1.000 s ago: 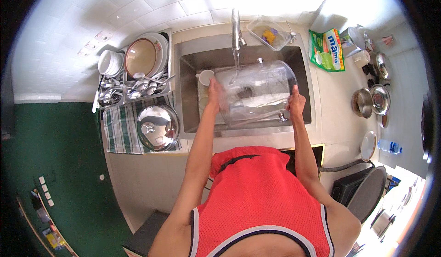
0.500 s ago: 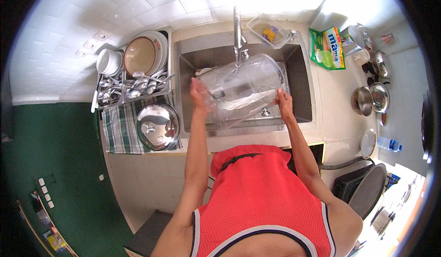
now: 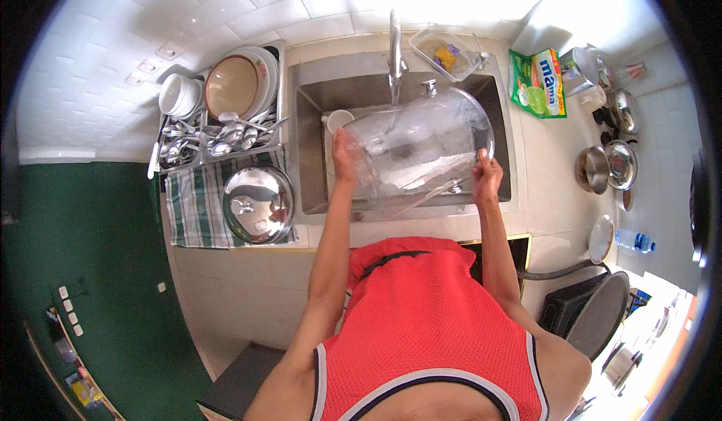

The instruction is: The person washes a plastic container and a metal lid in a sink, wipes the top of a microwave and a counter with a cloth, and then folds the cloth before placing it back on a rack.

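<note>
Evidently, the load is shared between two hands: by the right hand (image 3: 487,176) the clear cylindrical container (image 3: 429,141) is gripped at its right end, its edge clamped between fingers and thumb, while the left end is steadied by the left hand (image 3: 344,156), whose fingers are laid against it (whether they are clamped or merely pressed there cannot be told through the transparent wall). The container is held on its side, slightly tilted, over the steel sink (image 3: 310,173), presumably because so wide a body would be poorly secured from one end alone. Just past the left hand, a white cup (image 3: 341,120) is left in the sink beside the container, where it could be knocked. What seems to be water is let down from the faucet (image 3: 395,48), by which a straight lift would be hindered. Beyond, a clear tub (image 3: 427,45) holding a yellow and purple scrubber (image 3: 445,58) is placed within easy reach. Leftward, a steel lid (image 3: 259,210) is rested on a striped cloth (image 3: 194,210), perhaps so that drips are caught, near a rack (image 3: 283,90) where plates, white bowls (image 3: 177,97) and spoons (image 3: 232,135) are grouped by kind. Rightward, on the bench (image 3: 541,165), a green pouch (image 3: 530,82) is set down, with steel bowls (image 3: 594,169) ranged farther off.
</note>
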Demonstrator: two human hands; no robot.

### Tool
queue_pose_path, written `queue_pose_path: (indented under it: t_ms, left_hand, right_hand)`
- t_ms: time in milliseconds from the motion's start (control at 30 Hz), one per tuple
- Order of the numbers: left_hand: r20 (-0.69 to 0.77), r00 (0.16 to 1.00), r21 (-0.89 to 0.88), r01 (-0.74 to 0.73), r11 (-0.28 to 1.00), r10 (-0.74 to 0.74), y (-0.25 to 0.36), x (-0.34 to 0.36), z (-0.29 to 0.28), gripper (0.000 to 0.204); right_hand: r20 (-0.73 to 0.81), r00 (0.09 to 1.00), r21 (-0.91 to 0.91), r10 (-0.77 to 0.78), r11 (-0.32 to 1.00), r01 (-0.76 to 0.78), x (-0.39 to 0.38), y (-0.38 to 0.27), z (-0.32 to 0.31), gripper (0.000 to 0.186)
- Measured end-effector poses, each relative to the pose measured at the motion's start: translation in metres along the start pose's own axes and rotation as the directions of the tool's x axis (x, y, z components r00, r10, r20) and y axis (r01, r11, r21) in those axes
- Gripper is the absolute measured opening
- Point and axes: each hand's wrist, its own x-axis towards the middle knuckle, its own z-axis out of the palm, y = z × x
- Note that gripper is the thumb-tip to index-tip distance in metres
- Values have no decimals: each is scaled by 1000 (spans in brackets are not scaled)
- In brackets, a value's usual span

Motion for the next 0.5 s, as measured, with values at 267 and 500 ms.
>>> queue_pose_path:
  t_ms: [267,500]
  left_hand:
    - [70,997,51,38,998,-42,-19,-40,51,40]
    - [312,938,562,-312,766,153,29,-95,121,79]
  right_hand:
    - [-2,998,73,-65,995,65,21,-50,-41,35]
    - [50,994,579,100,808,-111,44,-15,-97,26]
